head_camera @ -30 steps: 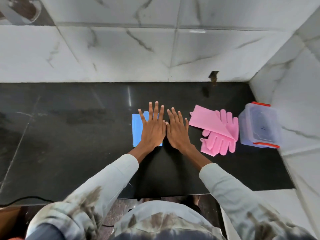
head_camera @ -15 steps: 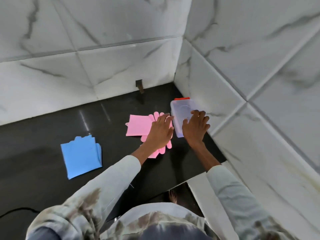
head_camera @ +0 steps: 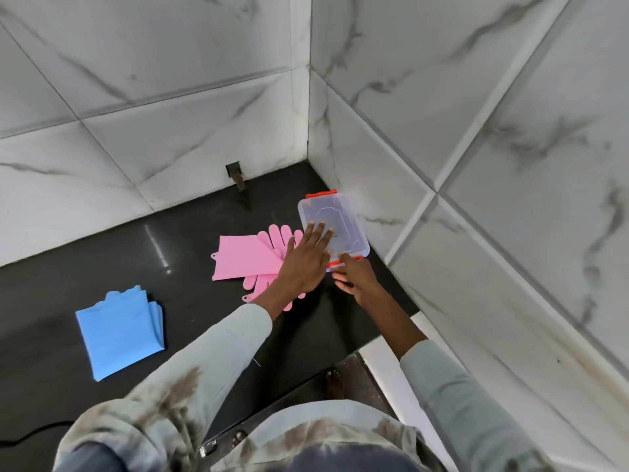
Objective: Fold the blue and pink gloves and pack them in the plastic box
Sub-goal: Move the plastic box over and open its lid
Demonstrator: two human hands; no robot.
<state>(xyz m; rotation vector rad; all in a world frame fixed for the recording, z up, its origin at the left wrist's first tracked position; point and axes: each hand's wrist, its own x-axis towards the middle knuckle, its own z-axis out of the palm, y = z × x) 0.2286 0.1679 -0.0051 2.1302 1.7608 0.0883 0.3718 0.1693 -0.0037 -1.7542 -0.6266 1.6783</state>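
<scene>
Looking at how things lie, the step in hand seems to be getting the plastic box (head_camera: 332, 226) open, not folding. It sits in the corner of the dark counter (head_camera: 204, 318) right against the tiled wall (head_camera: 442, 165), lid still on, orange clips at the far and near ends. The blue gloves (head_camera: 119, 330) are already folded into a flat square well off to the left, untouched. The pink gloves (head_camera: 253, 258) lie just beside the box, one cuff flapped over, but the fingers are still spread, so I'd say they're not properly folded yet. The left hand (head_camera: 304, 260) reaches across the pink gloves with fingers straight and flat on the lid, pressing it down, gripping nothing. The right hand (head_camera: 357, 277) comes in low from the near side, fingertips at the near orange clip (head_camera: 343, 262); I can't tell whether it's really pinching the clip or just touching it. Next move probably calls for popping that clip up while the left hand keeps the box from sliding, then doing the far clip too.
</scene>
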